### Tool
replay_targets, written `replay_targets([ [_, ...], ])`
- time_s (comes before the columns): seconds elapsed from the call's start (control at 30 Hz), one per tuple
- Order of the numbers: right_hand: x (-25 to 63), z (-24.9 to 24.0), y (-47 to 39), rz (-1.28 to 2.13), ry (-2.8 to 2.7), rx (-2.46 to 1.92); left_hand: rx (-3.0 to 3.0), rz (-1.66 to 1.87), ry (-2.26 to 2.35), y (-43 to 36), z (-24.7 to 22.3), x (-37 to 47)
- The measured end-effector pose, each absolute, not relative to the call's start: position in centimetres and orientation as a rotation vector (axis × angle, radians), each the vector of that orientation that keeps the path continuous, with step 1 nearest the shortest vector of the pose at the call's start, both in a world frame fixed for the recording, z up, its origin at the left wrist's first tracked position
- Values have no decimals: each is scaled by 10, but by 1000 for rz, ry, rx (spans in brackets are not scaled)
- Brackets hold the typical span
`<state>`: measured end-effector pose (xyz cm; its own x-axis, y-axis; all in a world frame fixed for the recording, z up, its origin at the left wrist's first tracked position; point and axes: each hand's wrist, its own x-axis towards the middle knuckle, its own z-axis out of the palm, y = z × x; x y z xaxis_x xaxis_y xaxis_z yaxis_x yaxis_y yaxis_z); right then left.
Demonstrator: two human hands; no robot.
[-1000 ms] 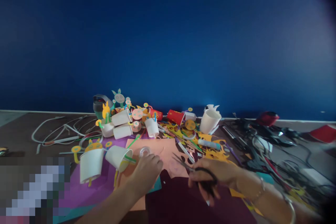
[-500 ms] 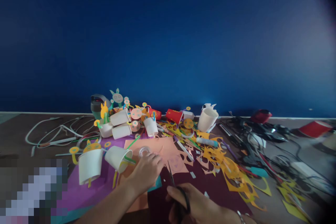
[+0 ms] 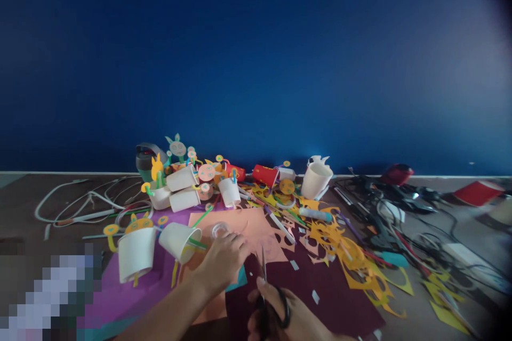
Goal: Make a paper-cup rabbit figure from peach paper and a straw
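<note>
My right hand (image 3: 286,311) grips a pair of scissors (image 3: 263,266) with black handles, and the blades point away from me at the near edge of a peach sheet of paper (image 3: 236,219). Faint shapes are drawn on that sheet by the blade tips. My left hand (image 3: 226,256) lies on the same sheet with its fingers curled, holding it; the fingertips are partly hidden. Just beyond the left knuckles sits a small clear roll of tape (image 3: 220,230). Dark maroon paper (image 3: 320,282) lies under the scissors.
On the left, white paper cups (image 3: 136,253) with paper faces and pipe-cleaner arms stand or lie on purple paper (image 3: 116,279). Yellow and orange cut-out scraps (image 3: 348,250) spread to the right. Black cables (image 3: 424,237) tangle farther right. A blue wall (image 3: 256,64) rises behind.
My right hand has drawn slightly back toward me with the scissors, and its wrist bracelet has left the view. The left hand stays on the peach paper.
</note>
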<state>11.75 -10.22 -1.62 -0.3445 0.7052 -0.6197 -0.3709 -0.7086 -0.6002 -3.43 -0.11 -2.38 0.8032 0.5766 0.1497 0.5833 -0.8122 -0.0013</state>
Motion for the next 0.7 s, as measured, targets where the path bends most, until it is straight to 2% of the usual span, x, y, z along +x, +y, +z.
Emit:
replay_targets([
  [0.13, 112, -22, -103, 2042, -404, -1216, -2934, -198, -975, -2, -22, -34],
  [0.53, 108, -29, -110, 2180, -268, -866, -2960, -239, -982, -2, -25, -35],
  [0.7, 98, -31, -102, 2048, -285, -914, -2938, -274, -1044, -1, -27, -35],
])
